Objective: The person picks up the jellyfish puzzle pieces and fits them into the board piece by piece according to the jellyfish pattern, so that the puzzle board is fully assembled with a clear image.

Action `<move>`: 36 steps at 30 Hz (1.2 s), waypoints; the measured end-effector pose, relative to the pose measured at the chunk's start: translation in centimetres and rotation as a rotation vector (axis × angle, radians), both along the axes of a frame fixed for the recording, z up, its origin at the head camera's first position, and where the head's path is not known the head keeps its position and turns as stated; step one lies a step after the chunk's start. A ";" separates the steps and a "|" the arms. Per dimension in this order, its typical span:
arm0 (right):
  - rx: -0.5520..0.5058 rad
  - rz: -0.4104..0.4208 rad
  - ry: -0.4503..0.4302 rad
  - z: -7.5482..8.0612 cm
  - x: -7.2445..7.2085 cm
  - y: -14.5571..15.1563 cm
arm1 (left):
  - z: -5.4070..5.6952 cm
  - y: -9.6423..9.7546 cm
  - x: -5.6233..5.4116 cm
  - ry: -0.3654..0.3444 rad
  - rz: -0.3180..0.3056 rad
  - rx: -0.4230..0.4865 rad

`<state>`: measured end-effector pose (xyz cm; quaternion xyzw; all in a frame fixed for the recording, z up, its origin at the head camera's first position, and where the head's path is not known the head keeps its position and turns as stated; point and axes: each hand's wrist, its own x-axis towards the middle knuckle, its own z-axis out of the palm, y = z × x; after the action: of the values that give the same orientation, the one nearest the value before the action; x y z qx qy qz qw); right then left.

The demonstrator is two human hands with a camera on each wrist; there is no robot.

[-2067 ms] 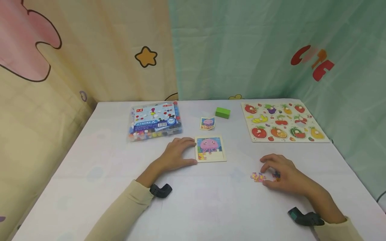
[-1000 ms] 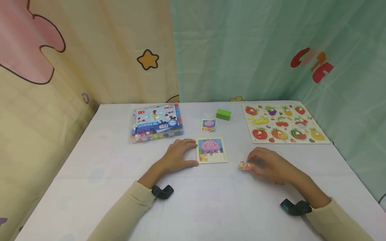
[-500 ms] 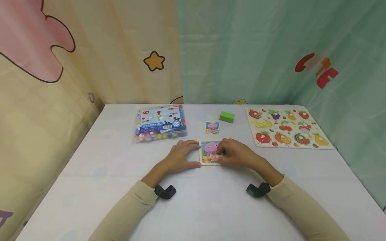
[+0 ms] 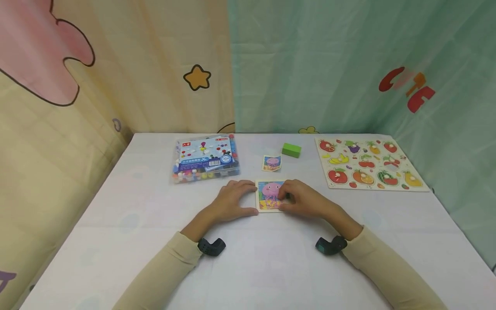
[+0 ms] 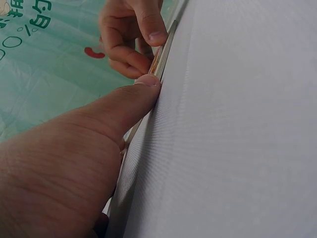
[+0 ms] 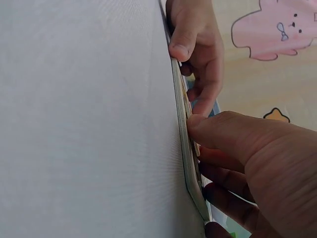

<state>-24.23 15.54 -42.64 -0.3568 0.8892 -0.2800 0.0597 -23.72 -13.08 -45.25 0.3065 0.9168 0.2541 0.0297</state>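
Observation:
A square jigsaw puzzle (image 4: pixel 270 192) with a pink jellyfish lies flat in its pale tray on the table. At its left side, my left hand (image 4: pixel 231 201) holds the tray edge, index finger at the far corner and thumb at the near one. My right hand (image 4: pixel 304 198) covers the puzzle's right part and pinches a jigsaw piece low in the picture, largely hidden by the fingers. In the left wrist view, the left thumb (image 5: pixel 147 80) presses on the tray's edge. The right wrist view has the right thumb (image 6: pixel 198 121) on the puzzle's near side.
Behind the puzzle lie a small jellyfish picture card (image 4: pixel 272 163) and a green block (image 4: pixel 291 150). A clear box of coloured beads (image 4: pixel 206 158) stands back left. A fruit knob-puzzle board (image 4: pixel 371 164) lies back right. Curtains (image 4: pixel 310 64) rise behind the table.
My right hand has gone from the right side of the table leftward to the puzzle, carrying joined jigsaw pieces. The bare gap at the picture's bottom now shows pieces. My left hand keeps its place.

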 end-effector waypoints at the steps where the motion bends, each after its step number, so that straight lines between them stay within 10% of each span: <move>1: -0.005 0.004 -0.002 0.0 -0.1 0.0 | 0.0 0.0 0.0 0.001 0.002 -0.001; 36: -0.018 -0.002 -0.041 -0.3 -0.4 0.2 | 0.0 0.0 -0.1 -0.001 0.003 0.000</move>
<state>-24.60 15.78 -42.91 -0.3504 0.8856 -0.2954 0.0746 -23.84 -13.07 -45.28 0.3050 0.9172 0.2545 0.0300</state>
